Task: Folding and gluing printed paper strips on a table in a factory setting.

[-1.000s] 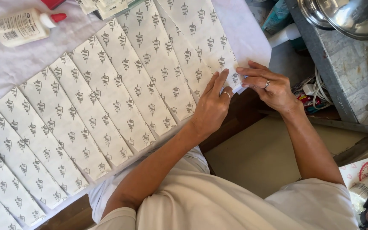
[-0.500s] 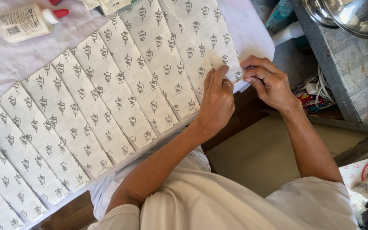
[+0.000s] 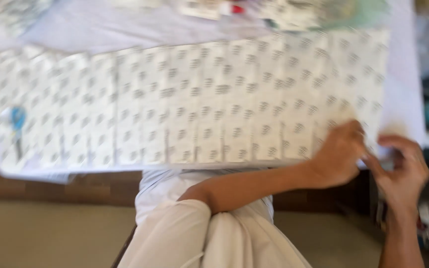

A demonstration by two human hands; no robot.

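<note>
A long white paper sheet (image 3: pixel 199 109) printed with rows of small dark leaf motifs and creased into many pleats lies across the table. My left hand (image 3: pixel 337 154) rests on its near right corner, fingers pressed on the paper. My right hand (image 3: pixel 404 168) is just right of it, fingers curled at the sheet's right end, pinching the edge. The view is motion-blurred.
A pale cloth (image 3: pixel 100 30) covers the table beneath the paper. Blue-handled scissors (image 3: pixel 18 121) lie at the left end of the sheet. A glue bottle with a red cap (image 3: pixel 227 9) and blurred items sit at the far edge. The floor (image 3: pixel 40 233) is below.
The view has swung, so the pleated paper now runs level across the frame. Both hands stay at its right end; the scissors have come into view at left.
</note>
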